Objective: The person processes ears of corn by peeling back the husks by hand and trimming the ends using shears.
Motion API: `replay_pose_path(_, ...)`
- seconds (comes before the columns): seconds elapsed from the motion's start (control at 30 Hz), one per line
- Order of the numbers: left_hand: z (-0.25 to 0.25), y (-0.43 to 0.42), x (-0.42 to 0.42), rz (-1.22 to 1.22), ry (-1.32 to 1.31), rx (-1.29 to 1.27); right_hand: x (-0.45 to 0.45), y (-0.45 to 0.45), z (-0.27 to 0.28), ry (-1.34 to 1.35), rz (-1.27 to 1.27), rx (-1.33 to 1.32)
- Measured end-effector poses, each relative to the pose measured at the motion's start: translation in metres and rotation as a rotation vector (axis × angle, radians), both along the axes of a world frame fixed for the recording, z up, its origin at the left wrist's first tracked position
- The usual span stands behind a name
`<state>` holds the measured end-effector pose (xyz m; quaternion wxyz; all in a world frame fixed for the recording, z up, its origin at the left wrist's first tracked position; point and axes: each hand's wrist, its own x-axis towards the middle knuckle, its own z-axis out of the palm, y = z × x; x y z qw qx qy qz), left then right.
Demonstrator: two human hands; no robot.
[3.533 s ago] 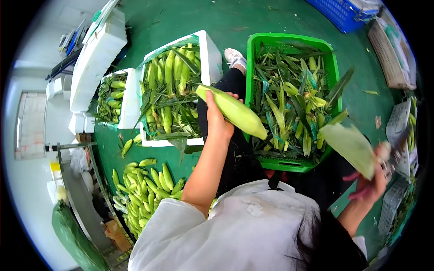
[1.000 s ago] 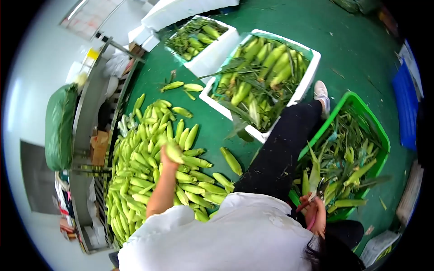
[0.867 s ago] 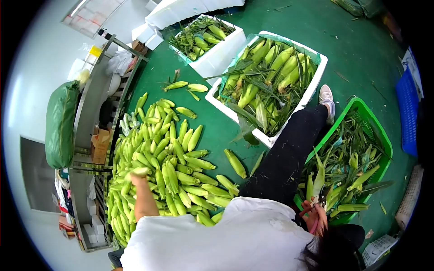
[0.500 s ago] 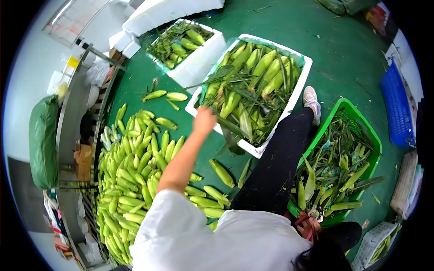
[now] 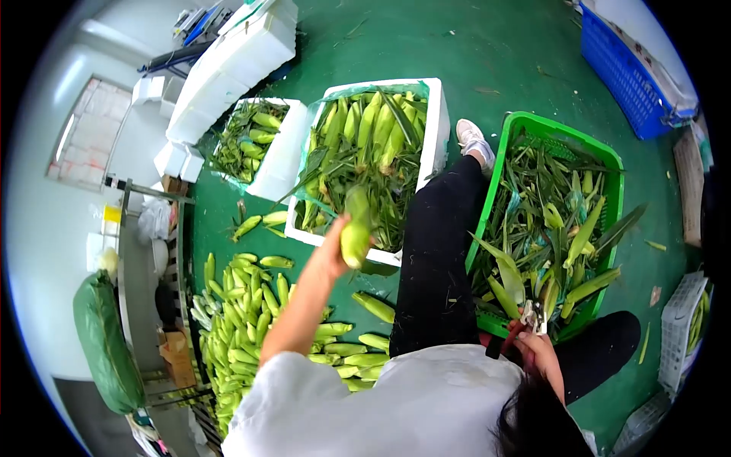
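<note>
My left hand (image 5: pixel 335 247) is closed around an ear of corn (image 5: pixel 355 238) in green husk, its upper end blurred. It is over the near edge of a white foam box (image 5: pixel 435 126) filled with unpeeled corn and leaves. My right hand (image 5: pixel 539 352) grips red-handled pruning shears (image 5: pixel 531 320) at the near edge of a green crate (image 5: pixel 618 183). Loose husks and leaves (image 5: pixel 533 206) fill that crate. A large pile of trimmed corn (image 5: pixel 247 320) lies on the floor to the left.
A smaller foam box (image 5: pixel 282 152) with corn stands at the back left, near stacked white foam boxes (image 5: pixel 232 72). A metal shelf (image 5: pixel 148 305) and a green sack (image 5: pixel 106 343) are at the left. A blue crate (image 5: pixel 624 76) and a grey crate (image 5: pixel 680 327) are on the right.
My left hand released one ear over the pile, reached to the foam box and now holds another. My right hand came in from the far right to the green crate's near edge, still holding the shears.
</note>
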<state>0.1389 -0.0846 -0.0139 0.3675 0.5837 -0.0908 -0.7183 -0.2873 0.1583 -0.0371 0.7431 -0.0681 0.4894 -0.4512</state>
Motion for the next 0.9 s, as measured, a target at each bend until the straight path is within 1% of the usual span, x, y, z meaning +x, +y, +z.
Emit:
replay_pose_path(0.03, 0.004, 0.033, -0.019, -0.011, 0.149, -0.033, -0.001, -0.004, 0.002, -0.016, 0.045, -0.054)
replay_pose_path(0.07, 0.015, 0.061, -0.048, -0.101, 0.263, -0.2, -0.002, -0.006, 0.003, -0.028, 0.086, -0.106)
replay_pose_path(0.1, 0.02, 0.078, -0.081, -0.142, 0.4, -0.319, 0.0, -0.011, 0.006, 0.027, 0.1, -0.16)
replay_pose_path(0.13, 0.028, 0.092, -0.121, 0.122, 0.497, -0.186, 0.002, -0.013, 0.018, 0.061, 0.099, -0.175)
replay_pose_path(0.2, 0.016, 0.084, -0.169, 0.262, 0.685, -0.071, -0.003, -0.022, 0.034, 0.257, 0.209, -0.331)
replay_pose_path(0.23, 0.005, 0.08, -0.187, 0.116, 0.639, -0.166, -0.004, -0.025, 0.043, 0.362, 0.234, -0.389)
replay_pose_path(0.27, -0.004, 0.073, -0.205, -0.033, 0.604, -0.264, -0.007, -0.027, 0.055, 0.426, 0.231, -0.37)
replay_pose_path(0.3, 0.016, 0.07, -0.228, -0.236, 0.385, -0.306, -0.014, -0.027, 0.062, 0.555, 0.231, -0.443)
replay_pose_path(0.33, 0.015, 0.067, -0.239, -0.415, 0.337, -0.377, -0.022, -0.027, 0.068, 0.688, 0.229, -0.507)
replay_pose_path(0.4, 0.028, 0.07, -0.266, -0.665, 0.061, -0.611, -0.04, -0.031, 0.09, 0.953, 0.267, -0.52)
replay_pose_path(0.43, 0.026, 0.072, -0.276, -0.704, -0.067, -0.688, -0.045, -0.029, 0.086, 1.05, 0.224, -0.52)
replay_pose_path(0.47, 0.031, 0.077, -0.284, -0.722, -0.143, -0.707, -0.052, -0.028, 0.083, 1.082, 0.228, -0.514)
replay_pose_path(0.53, 0.046, 0.08, -0.294, -0.866, -0.306, -0.824, -0.064, -0.026, 0.07, 1.041, 0.218, -0.503)
replay_pose_path(0.57, 0.042, 0.08, -0.294, -0.933, -0.401, -0.878, -0.068, -0.025, 0.064, 0.973, 0.209, -0.494)
replay_pose_path(0.67, 0.06, 0.081, -0.298, -1.184, -0.56, -0.99, -0.079, -0.028, 0.049, 0.711, 0.154, -0.538)
replay_pose_path(0.73, 0.054, 0.074, -0.288, -1.302, -0.393, -0.8, -0.086, -0.028, 0.051, 1.01, 0.255, -0.603)
replay_pose_path(0.77, 0.059, 0.069, -0.286, -1.326, -0.264, -0.727, -0.094, -0.032, 0.052, 1.035, 0.332, -0.631)
replay_pose_path(0.8, 0.047, 0.06, -0.278, -1.36, -0.088, -0.701, -0.103, -0.036, 0.053, 1.059, 0.411, -0.659)
replay_pose_path(0.83, 0.047, 0.049, -0.274, -1.414, 0.041, -0.44, -0.108, -0.037, 0.058, 1.086, 0.459, -0.658)
replay_pose_path(0.87, 0.047, 0.042, -0.272, -1.446, 0.169, -0.173, -0.109, -0.036, 0.058, 1.047, 0.427, -0.683)
replay_pose_path(0.9, 0.06, 0.049, -0.282, -1.38, 0.142, -0.142, -0.111, -0.035, 0.054, 0.913, 0.431, -0.613)
